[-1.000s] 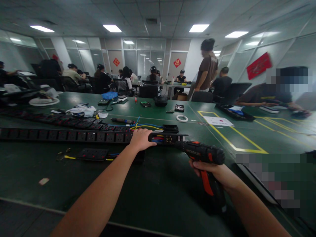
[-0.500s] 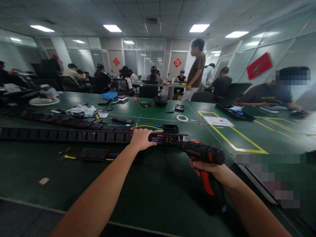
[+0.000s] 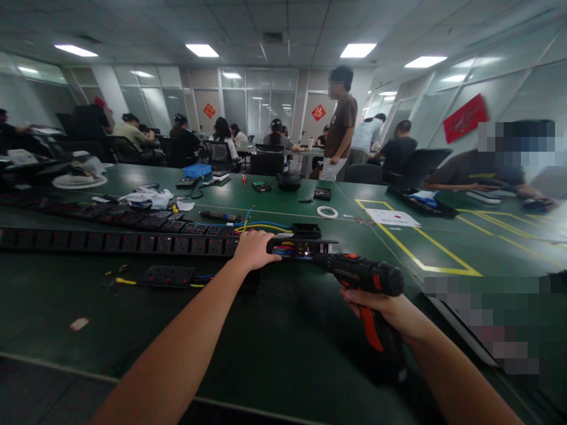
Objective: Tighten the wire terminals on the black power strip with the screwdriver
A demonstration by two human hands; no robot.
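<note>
My left hand point(image 3: 253, 250) is closed over the right end of a long black power strip point(image 3: 146, 243) lying across the table. Beyond my fingers the strip's end stands open, with red and blue wires and brass-coloured terminals point(image 3: 304, 250) inside. My right hand point(image 3: 376, 302) grips a black and orange cordless drill point(image 3: 363, 273) by its handle. The drill's nose points left at the terminals; whether its bit touches them is too small to tell. Below the strip lies a short black socket section point(image 3: 168, 275) with yellow and blue wires.
Behind the long strip lie another socket strip point(image 3: 155, 222), a dark screwdriver-like tool point(image 3: 220, 216) and a small black housing point(image 3: 306, 229). Farther back are a white tape roll point(image 3: 326, 212) and a blue basket point(image 3: 197, 170). Paper point(image 3: 392, 217) lies by yellow floor-style tape. A co-worker sits at right.
Both hands, the drill and the strip stay almost still. In the background, a standing person has shifted left.
</note>
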